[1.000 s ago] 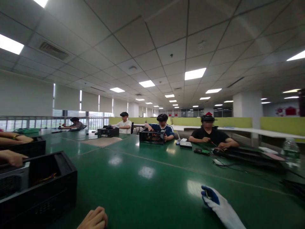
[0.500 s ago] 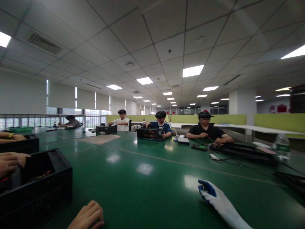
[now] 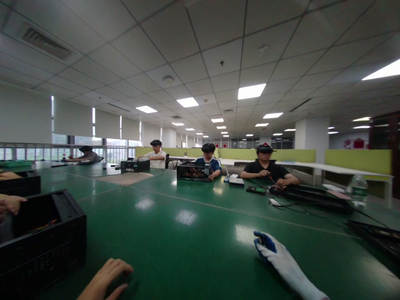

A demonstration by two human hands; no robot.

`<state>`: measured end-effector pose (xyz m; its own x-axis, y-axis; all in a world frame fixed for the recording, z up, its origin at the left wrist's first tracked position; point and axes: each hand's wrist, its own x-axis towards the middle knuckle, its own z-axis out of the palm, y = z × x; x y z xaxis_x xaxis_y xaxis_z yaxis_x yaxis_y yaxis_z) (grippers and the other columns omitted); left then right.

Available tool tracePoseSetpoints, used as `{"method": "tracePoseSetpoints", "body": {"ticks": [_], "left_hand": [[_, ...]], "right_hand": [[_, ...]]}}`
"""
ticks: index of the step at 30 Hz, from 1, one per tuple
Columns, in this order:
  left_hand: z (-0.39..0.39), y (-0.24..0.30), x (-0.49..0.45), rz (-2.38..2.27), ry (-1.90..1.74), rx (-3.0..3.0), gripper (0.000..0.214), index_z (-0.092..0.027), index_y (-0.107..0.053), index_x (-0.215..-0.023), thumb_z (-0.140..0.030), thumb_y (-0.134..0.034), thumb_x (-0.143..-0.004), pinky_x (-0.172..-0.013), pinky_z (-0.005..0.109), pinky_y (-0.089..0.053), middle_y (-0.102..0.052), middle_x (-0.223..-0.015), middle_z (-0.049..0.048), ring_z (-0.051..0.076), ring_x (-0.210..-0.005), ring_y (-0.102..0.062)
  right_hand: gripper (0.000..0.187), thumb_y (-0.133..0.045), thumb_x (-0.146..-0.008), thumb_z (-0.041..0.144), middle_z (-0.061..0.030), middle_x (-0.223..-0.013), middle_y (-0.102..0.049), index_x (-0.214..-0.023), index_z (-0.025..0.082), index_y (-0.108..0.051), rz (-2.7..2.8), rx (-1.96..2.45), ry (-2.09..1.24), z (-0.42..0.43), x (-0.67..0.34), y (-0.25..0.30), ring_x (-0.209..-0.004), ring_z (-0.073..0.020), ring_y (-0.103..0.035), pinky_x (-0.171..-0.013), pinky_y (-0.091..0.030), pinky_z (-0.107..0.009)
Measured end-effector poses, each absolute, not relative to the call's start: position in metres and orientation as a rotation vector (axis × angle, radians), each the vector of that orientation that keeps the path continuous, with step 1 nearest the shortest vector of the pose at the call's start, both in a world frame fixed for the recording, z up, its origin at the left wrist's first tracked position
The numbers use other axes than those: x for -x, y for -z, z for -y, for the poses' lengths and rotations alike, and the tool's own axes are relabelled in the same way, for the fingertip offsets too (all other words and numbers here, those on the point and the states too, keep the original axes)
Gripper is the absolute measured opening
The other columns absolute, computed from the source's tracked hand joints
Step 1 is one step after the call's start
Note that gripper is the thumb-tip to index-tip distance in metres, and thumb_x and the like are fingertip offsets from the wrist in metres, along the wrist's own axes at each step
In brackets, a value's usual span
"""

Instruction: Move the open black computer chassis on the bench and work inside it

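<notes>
Along the near edge of the green desk (image 3: 193, 250), a bare left hand (image 3: 104, 279) rests flat, fingers loosely spread, holding nothing. Well apart, the right hand (image 3: 281, 260), in a white glove with blue fingertips, lies curled and empty. Beyond the left hand sits a black computer case (image 3: 46, 237). Seated co-workers (image 3: 265, 173) line the far edge.

green table (image 3: 193, 250) | black computer case (image 3: 43, 237) at left | three seated people (image 3: 264, 166) opposite | water bottle (image 3: 359, 189)
</notes>
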<state>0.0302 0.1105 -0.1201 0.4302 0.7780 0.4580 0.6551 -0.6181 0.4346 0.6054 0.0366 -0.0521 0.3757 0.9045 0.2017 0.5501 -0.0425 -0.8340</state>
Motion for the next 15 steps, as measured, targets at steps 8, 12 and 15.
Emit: {"method": "tracePoseSetpoints", "body": {"ticks": [8,12,15], "left_hand": [[-0.103,0.105,-0.038,-1.146,-0.783,-2.528,0.046,-0.021,-0.065,-0.075,-0.048,-0.041,-0.104,-0.093,0.032,-0.049,-0.064,-0.097,0.0042,0.020,-0.098,-0.058],[-0.102,0.109,-0.038,-1.099,-0.756,-2.538,0.038,-0.025,-0.067,-0.090,-0.045,-0.038,-0.104,-0.097,0.034,-0.048,-0.064,-0.106,0.0038,0.022,-0.104,-0.058],[-0.092,0.108,-0.044,-1.125,-0.722,-2.514,0.028,-0.032,-0.063,-0.114,-0.043,-0.039,-0.104,-0.104,0.038,-0.046,-0.063,-0.117,0.0028,0.023,-0.113,-0.057]], "right_hand": [[0.094,-0.045,-0.067,0.074,-0.0161,-0.132,-0.065,-0.136,0.013,-0.058,1.299,1.749,-0.437,-0.033,-0.603,0.047,-0.125,-0.0354,-0.058,-0.110,-0.041,-0.044],[0.098,-0.042,-0.063,0.072,-0.0176,-0.130,-0.066,-0.138,0.011,-0.055,1.177,1.819,-0.294,-0.042,-0.615,0.054,-0.123,-0.0360,-0.058,-0.109,-0.042,-0.044],[0.094,-0.044,-0.063,0.068,-0.0176,-0.127,-0.067,-0.138,0.012,-0.055,1.109,1.839,-0.223,-0.047,-0.621,0.057,-0.121,-0.0359,-0.059,-0.108,-0.042,-0.045]]}}
